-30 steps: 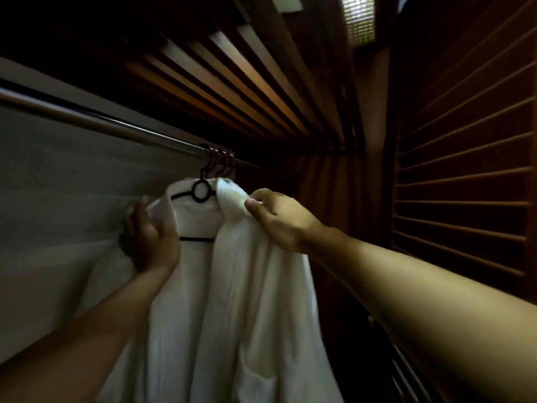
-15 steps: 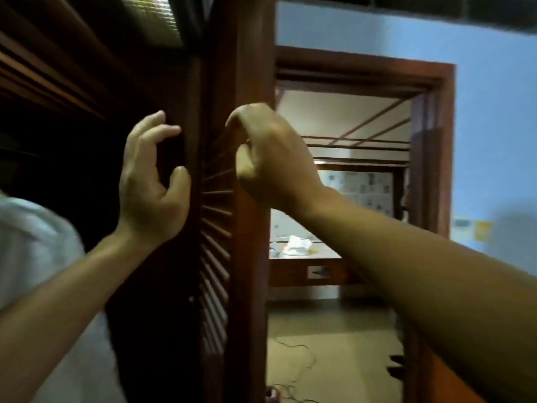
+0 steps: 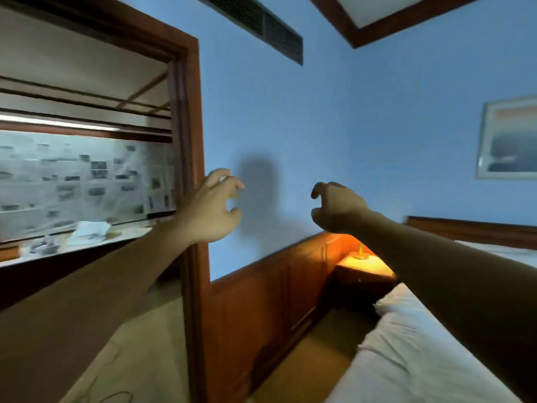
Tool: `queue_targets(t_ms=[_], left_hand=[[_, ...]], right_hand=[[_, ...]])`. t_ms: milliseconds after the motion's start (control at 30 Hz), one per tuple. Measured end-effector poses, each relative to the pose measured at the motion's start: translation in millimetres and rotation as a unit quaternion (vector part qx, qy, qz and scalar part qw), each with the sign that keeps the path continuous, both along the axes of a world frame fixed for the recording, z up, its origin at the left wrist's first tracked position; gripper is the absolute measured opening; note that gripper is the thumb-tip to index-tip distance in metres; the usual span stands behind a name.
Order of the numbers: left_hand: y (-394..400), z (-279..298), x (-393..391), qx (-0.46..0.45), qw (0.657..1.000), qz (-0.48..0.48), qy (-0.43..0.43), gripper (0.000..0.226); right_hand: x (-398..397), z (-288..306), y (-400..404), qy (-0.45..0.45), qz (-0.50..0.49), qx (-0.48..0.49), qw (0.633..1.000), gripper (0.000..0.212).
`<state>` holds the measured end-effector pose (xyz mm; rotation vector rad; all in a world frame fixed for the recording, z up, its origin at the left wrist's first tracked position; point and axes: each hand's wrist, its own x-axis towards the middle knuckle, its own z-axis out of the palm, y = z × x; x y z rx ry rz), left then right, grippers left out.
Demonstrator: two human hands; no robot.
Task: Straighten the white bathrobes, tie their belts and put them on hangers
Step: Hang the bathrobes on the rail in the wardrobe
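Out in front of you, both hands float empty: your left hand [image 3: 210, 209] has loosely curled fingers by the wooden door frame [image 3: 193, 158], your right hand [image 3: 337, 207] hangs half-curled before the blue wall [image 3: 363, 135], above the bed [image 3: 406, 353]. No bathrobe visible.

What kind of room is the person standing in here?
Most likely a hotel bedroom: a bed with white linen, a lit wooden nightstand against the blue wall, and a framed picture above.
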<state>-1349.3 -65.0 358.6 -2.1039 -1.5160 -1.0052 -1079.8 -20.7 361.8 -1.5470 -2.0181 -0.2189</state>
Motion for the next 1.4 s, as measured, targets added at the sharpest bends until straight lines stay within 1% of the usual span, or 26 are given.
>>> queue_targets(t_ms=[67, 100, 200, 233, 333, 400, 467, 567, 733, 867, 1000, 1100, 1167, 1233, 1333, 1400], left_hand=[[48.7, -25.1, 53.2, -0.087, 0.995, -0.036, 0.013, 0.059], [71.0, -39.2, 84.0, -0.125, 0.99, -0.051, 0.028, 0.06], [128.1, -80.5, 158.8, -0.187, 0.975, -0.097, 0.065, 0.057], [154.9, -99.0, 200.3, -0.197, 0.968, -0.131, 0.084, 0.057], [192.4, -124.9, 244.3, -0.203, 0.958, -0.159, 0.123, 0.061], [227.1, -142.3, 293.5, -0.218, 0.946, -0.197, 0.136, 0.064], [253.1, -149.5, 332.4, -0.23, 0.936, -0.22, 0.15, 0.062], [287.2, -161.7, 395.2, -0.223, 0.928, -0.253, 0.16, 0.059], [323.7, -191.5, 499.3, -0.248, 0.895, -0.327, 0.174, 0.054], [349.8, -228.7, 585.3, -0.265, 0.872, -0.368, 0.185, 0.053], [374.6, -278.3, 660.5, -0.293, 0.857, -0.369, 0.209, 0.055], [403.3, -316.7, 706.0, -0.336, 0.854, -0.341, 0.203, 0.061], [423.7, -347.8, 740.9, -0.379, 0.847, -0.312, 0.205, 0.061], [442.2, -370.8, 759.1, -0.409, 0.839, -0.288, 0.214, 0.059], [475.6, -408.8, 788.3, -0.43, 0.837, -0.258, 0.221, 0.056], [498.6, -439.9, 803.7, -0.455, 0.824, -0.248, 0.228, 0.056]], right_hand=[[60.7, -15.9, 12.1, -0.005, -0.058, -0.039, 0.998, 0.049], [92.5, -25.2, 16.3, -0.005, -0.086, -0.061, 0.994, 0.049], [169.4, -53.0, 33.5, -0.009, -0.15, -0.086, 0.985, 0.047], [205.9, -65.1, 40.4, -0.005, -0.187, -0.103, 0.977, 0.046], [250.7, -84.4, 48.0, 0.015, -0.217, -0.105, 0.97, 0.039], [292.4, -99.0, 55.8, 0.019, -0.258, -0.115, 0.959, 0.035], [325.8, -110.1, 60.3, 0.017, -0.297, -0.124, 0.947, 0.037], [373.9, -124.1, 64.2, 0.019, -0.347, -0.142, 0.927, 0.041], [444.6, -155.1, 68.8, 0.047, -0.407, -0.177, 0.895, 0.045], [510.5, -188.8, 79.3, 0.069, -0.431, -0.186, 0.88, 0.036], [588.4, -236.6, 101.4, 0.053, -0.444, -0.226, 0.865, 0.041], [652.9, -270.1, 127.7, 0.053, -0.432, -0.267, 0.86, 0.042], [696.7, -297.0, 146.5, 0.056, -0.422, -0.307, 0.851, 0.043], [726.8, -324.1, 164.9, 0.057, -0.408, -0.329, 0.85, 0.045], [770.6, -370.8, 199.9, 0.062, -0.392, -0.359, 0.845, 0.045], [792.1, -409.6, 223.9, 0.07, -0.383, -0.381, 0.838, 0.044]])
